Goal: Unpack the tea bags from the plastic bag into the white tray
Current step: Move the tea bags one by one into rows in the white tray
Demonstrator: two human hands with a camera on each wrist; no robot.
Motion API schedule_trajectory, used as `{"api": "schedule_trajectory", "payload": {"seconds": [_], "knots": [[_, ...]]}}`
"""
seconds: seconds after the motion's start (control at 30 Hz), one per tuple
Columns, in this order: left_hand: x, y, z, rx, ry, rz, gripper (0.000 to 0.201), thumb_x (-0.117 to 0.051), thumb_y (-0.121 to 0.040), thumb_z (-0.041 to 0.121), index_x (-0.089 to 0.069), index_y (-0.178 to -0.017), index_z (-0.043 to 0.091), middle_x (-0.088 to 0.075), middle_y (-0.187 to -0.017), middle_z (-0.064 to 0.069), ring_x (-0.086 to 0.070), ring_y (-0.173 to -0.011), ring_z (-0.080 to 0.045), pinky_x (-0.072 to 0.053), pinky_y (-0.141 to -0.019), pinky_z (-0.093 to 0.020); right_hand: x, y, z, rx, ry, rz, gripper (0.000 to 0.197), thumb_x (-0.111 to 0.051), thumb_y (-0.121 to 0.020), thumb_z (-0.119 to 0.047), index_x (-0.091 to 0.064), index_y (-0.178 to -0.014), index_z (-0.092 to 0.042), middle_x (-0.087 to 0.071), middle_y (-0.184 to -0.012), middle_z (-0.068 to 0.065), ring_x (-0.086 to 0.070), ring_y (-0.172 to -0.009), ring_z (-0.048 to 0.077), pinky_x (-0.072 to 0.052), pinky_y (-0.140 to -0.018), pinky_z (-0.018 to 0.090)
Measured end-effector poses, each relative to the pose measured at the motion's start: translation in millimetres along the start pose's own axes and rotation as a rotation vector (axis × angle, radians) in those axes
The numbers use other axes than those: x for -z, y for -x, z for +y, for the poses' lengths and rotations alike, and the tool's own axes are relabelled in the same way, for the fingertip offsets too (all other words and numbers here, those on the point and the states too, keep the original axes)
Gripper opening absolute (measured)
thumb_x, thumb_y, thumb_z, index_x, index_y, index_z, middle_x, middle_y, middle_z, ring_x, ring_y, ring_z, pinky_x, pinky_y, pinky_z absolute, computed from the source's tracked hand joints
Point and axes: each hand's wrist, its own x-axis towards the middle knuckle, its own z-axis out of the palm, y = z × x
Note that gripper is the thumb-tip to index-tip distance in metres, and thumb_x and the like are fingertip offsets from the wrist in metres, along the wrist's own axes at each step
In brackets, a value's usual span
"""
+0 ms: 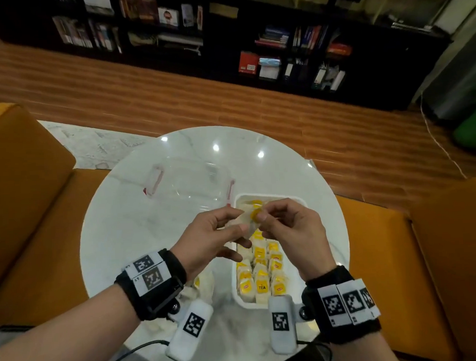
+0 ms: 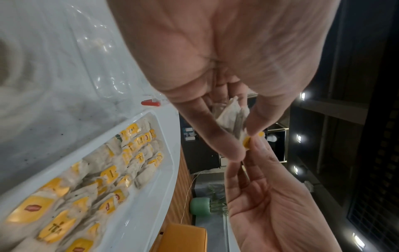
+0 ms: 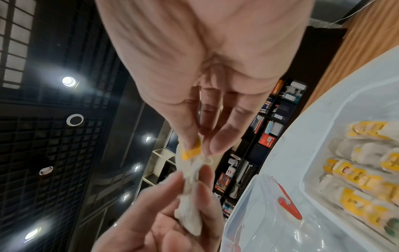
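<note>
Tea bag pinched between both hands, above the far part of the tray.

Right hand nips the yellow tag end with thumb and forefinger; left hand holds the pouch body in its fingertips. The bag's long axis runs from hand to hand. The white tray lies straight beneath and toward the person, its near rows packed with tea bags, the free space at the far end. The right hand sits nearer that gap, so it looks best placed to lower the bag. A clear box stands on the surface beyond the left hand.
</note>
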Motion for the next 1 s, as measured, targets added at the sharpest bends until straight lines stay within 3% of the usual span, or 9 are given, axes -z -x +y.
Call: {"api": "schedule_trajectory", "payload": {"seconds": [0.2,0.37,0.57,0.67,0.8,0.93,1.0], "knots": [[10.5,1.9,-5.9,0.01,-0.06,-0.024,0.018,-0.069,-0.093,0.008,-0.074,-0.11,0.009,-0.072,-0.097,-0.013,-0.071,-0.081,-0.027,-0.056,-0.057,-0.034,-9.2,8.1,5.6,-0.069,0.015,-0.02,0.028,-0.084,-0.083,-0.014,-0.077,-0.108,-0.024,-0.071,-0.088,0.009,-0.071,-0.08,0.024,-0.061,-0.077,0.04],[4.3,2.3,-10.0,0.029,-0.11,-0.013,0.019,-0.075,-0.089,0.021,-0.074,-0.103,0.009,-0.072,-0.093,-0.011,-0.072,-0.079,-0.024,-0.056,-0.057,-0.031,-5.8,15.8,5.9,-0.085,0.003,0.003,0.011,-0.081,-0.085,-0.011,-0.077,-0.093,-0.016,-0.076,-0.085,0.0,-0.072,-0.076,0.019,-0.062,-0.068,0.034],[-17.6,-4.2,-23.6,0.056,-0.073,0.046,0.016,-0.072,-0.092,0.017,-0.074,-0.103,0.006,-0.074,-0.09,-0.012,-0.071,-0.076,-0.023,-0.057,-0.058,-0.032,16.4,13.8,14.1,-0.098,0.018,-0.001,0.01,-0.082,-0.084,-0.013,-0.075,-0.09,-0.011,-0.076,-0.083,0.005,-0.074,-0.073,0.023,-0.063,-0.073,0.039],[-30.7,-10.5,-27.9,0.1,-0.019,0.061,0.026,-0.076,-0.086,0.024,-0.074,-0.107,0.008,-0.073,-0.093,-0.011,-0.071,-0.078,-0.024,-0.057,-0.059,-0.032,36.6,8.4,18.5,-0.108,0.012,-0.006,0.01,-0.081,-0.085,-0.01,-0.074,-0.091,-0.008,-0.075,-0.083,0.01,-0.073,-0.076,0.026,-0.064,-0.076,0.043],[-40.2,-19.7,-36.3,0.178,0.101,0.095,0.018,-0.06,-0.098,0.004,-0.073,-0.11,0.005,-0.071,-0.095,-0.018,-0.07,-0.081,-0.027,-0.057,-0.061,-0.034,70.9,-7.7,21.6,-0.092,-0.005,0.04,0.012,-0.081,-0.084,-0.007,-0.072,-0.091,-0.003,-0.073,-0.085,0.019,-0.07,-0.074,0.023,-0.063,-0.076,0.04],[-47.6,-27.7,-42.0,0.158,0.067,0.179,0.022,-0.055,-0.098,-0.005,-0.073,-0.108,0.003,-0.071,-0.096,-0.021,-0.071,-0.079,-0.025,-0.059,-0.061,-0.033,100.6,-31.7,35.9,-0.071,0.13,0.047,0.009,-0.082,-0.085,-0.014,-0.074,-0.088,-0.014,-0.075,-0.081,0.008,-0.072,-0.075,0.025,-0.062,-0.071,0.037],[-48.7,-30.2,-42.7,0.139,0.05,0.215,0.022,-0.056,-0.098,-0.004,-0.073,-0.109,0.004,-0.073,-0.1,-0.021,-0.071,-0.08,-0.025,-0.06,-0.063,-0.034,111.3,-47.9,53.6,-0.052,0.326,0.043,0.012,-0.082,-0.086,-0.02,-0.072,-0.083,-0.026,-0.075,-0.079,-0.003,-0.071,-0.073,0.017,-0.058,-0.07,0.033]]}}
